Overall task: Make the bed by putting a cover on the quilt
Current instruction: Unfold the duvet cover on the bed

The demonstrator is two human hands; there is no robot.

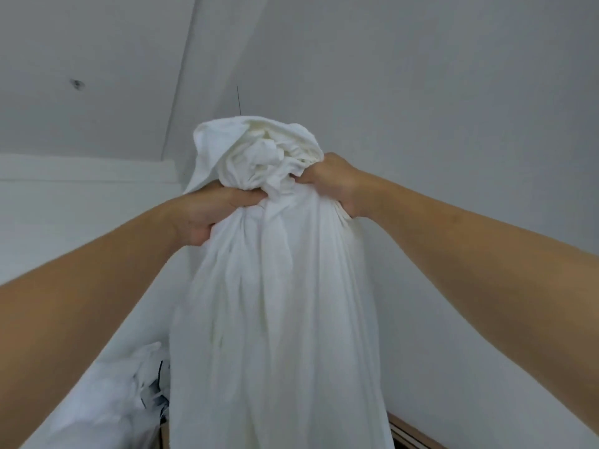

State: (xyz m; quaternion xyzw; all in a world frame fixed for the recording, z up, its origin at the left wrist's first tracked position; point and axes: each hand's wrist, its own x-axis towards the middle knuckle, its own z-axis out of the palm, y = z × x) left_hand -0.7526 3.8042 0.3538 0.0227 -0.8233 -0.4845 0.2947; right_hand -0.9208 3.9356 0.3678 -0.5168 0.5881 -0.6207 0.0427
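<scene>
Against the grey wall (453,92), left hand (207,215) and right hand (334,183) clench the bunched cover (275,303), fingers (246,197) curled tight; level grips should shake it out evenly

both hands, left hand (207,215) and right hand (334,183), grip a bunched white fabric cover (275,286) held up against a grey wall (453,92).

Plain pale grey wall (453,92) from 12 to 4 o'clock. Slanted ceiling (97,43) at 10 to 11 o'clock, small dark spot (76,84) on it. White ledge (81,166) at 9 o'clock. Wooden strip (413,433) at 5 o'clock. Light soft, even.
</scene>
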